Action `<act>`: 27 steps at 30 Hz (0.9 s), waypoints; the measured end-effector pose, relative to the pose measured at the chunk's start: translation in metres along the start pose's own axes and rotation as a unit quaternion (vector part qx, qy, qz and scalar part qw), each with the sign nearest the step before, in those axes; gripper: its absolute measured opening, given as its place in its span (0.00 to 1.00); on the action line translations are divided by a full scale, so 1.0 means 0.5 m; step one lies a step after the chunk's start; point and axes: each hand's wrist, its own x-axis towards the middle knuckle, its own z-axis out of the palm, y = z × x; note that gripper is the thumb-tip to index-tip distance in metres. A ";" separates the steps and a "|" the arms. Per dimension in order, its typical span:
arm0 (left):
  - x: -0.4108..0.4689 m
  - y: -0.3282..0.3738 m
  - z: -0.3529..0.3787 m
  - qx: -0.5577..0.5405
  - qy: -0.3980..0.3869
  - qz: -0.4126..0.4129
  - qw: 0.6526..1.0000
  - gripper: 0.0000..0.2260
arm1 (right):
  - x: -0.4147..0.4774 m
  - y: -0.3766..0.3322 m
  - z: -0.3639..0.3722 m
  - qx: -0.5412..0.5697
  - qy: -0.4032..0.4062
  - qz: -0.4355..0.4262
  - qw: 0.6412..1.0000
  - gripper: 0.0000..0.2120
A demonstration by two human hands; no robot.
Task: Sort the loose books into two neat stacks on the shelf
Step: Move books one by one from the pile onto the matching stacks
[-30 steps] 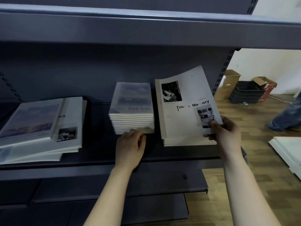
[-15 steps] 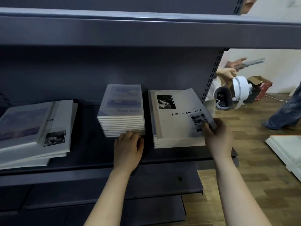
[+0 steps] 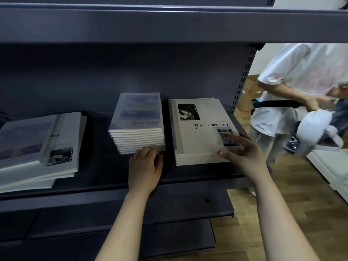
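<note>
On the dark shelf (image 3: pixel 98 181) stand two neat stacks. The middle one is several blue "fine Day" books (image 3: pixel 138 121). To its right lies the white "Time & Memory" stack (image 3: pixel 199 129), its top book flat. My left hand (image 3: pixel 145 166) rests against the front bottom edge of the blue stack, fingers curled on it. My right hand (image 3: pixel 243 151) hovers at the front right corner of the white stack, fingers spread and blurred, holding nothing. At the far left a loose, skewed pile of mixed books (image 3: pixel 37 147) lies on the shelf.
A shelf board (image 3: pixel 169 21) hangs overhead and lower shelves (image 3: pixel 131 210) jut out below. Beyond the slotted upright (image 3: pixel 243 80), a person in a white shirt (image 3: pixel 293 87) holding a white headset (image 3: pixel 314 132) stands on the wood floor. White panels (image 3: pixel 333 166) lie at right.
My right hand laid the tilted "Time & Memory" book flat on the white stack and let go. A person with a headset walked in at the right. My left hand stayed put.
</note>
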 end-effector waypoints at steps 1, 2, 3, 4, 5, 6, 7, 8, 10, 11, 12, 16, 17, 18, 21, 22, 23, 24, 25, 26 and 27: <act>-0.001 -0.001 0.000 0.000 0.000 -0.002 1.000 0.08 | 0.002 0.001 -0.003 -0.007 -0.010 0.002 1.000 0.32; -0.001 -0.001 0.000 0.001 -0.001 -0.003 1.000 0.08 | 0.004 0.001 -0.004 -0.013 -0.016 0.001 1.000 0.33; -0.001 -0.001 0.001 0.001 -0.003 -0.005 1.000 0.08 | 0.007 0.001 -0.004 -0.020 -0.020 -0.004 1.000 0.33; -0.002 -0.001 0.000 0.000 -0.005 -0.006 1.000 0.08 | 0.008 0.001 -0.003 -0.024 -0.021 -0.013 0.999 0.34; -0.003 -0.001 0.000 -0.003 -0.007 -0.006 1.000 0.08 | 0.010 0.002 -0.001 -0.030 -0.017 -0.021 0.999 0.34; -0.004 -0.001 -0.001 -0.007 -0.006 -0.005 1.000 0.08 | 0.011 0.001 0.001 -0.035 -0.013 -0.029 0.999 0.33; -0.004 -0.001 -0.002 -0.010 -0.005 -0.003 1.000 0.08 | 0.012 -0.002 0.002 -0.040 -0.008 -0.036 0.999 0.32; -0.005 -0.002 -0.003 -0.013 -0.004 -0.002 1.000 0.08 | 0.012 -0.003 0.004 -0.042 -0.005 -0.042 0.998 0.31; -0.005 -0.004 -0.003 -0.017 -0.008 -0.001 1.000 0.08 | 0.014 -0.010 0.008 -0.048 0.002 -0.045 0.998 0.30; -0.005 -0.006 -0.003 -0.019 -0.010 0.000 1.000 0.08 | 0.014 -0.015 0.008 -0.053 0.005 -0.048 0.997 0.29; -0.005 -0.007 -0.003 -0.021 -0.012 0.000 1.000 0.08 | 0.015 -0.019 0.009 -0.057 0.005 -0.051 0.997 0.29; -0.004 -0.008 -0.004 -0.021 -0.011 -0.002 1.000 0.07 | 0.020 -0.022 0.010 -0.053 -0.002 -0.055 0.997 0.30; -0.004 -0.007 -0.004 -0.019 -0.010 -0.002 1.000 0.07 | 0.022 -0.021 0.011 -0.054 -0.003 -0.060 0.997 0.30; -0.004 -0.007 -0.005 -0.018 -0.010 -0.002 1.000 0.07 | 0.024 -0.020 0.011 -0.053 -0.003 -0.062 0.997 0.30; -0.005 -0.005 -0.005 -0.013 -0.009 0.000 1.000 0.06 | 0.028 -0.021 0.012 -0.054 -0.005 -0.054 0.997 0.31; -0.005 -0.005 -0.005 -0.012 -0.009 0.001 1.000 0.06 | 0.029 -0.020 0.012 -0.051 -0.006 -0.054 0.997 0.31; -0.006 -0.005 -0.004 -0.009 -0.010 0.003 1.000 0.06 | 0.030 -0.020 0.012 -0.046 -0.007 -0.055 0.997 0.30; -0.006 -0.005 -0.004 -0.005 -0.011 0.005 1.000 0.06 | 0.029 -0.020 0.012 -0.039 -0.010 -0.057 0.998 0.29; -0.006 -0.005 -0.004 -0.001 -0.011 0.007 1.000 0.05 | 0.029 -0.021 0.011 -0.035 -0.012 -0.058 0.998 0.29; -0.007 -0.005 -0.004 0.002 -0.011 0.006 1.000 0.05 | 0.031 -0.019 0.010 -0.034 -0.015 -0.056 0.998 0.29; -0.007 -0.006 -0.004 0.004 -0.010 0.004 1.000 0.04 | 0.031 -0.019 0.010 -0.039 -0.016 -0.054 0.998 0.29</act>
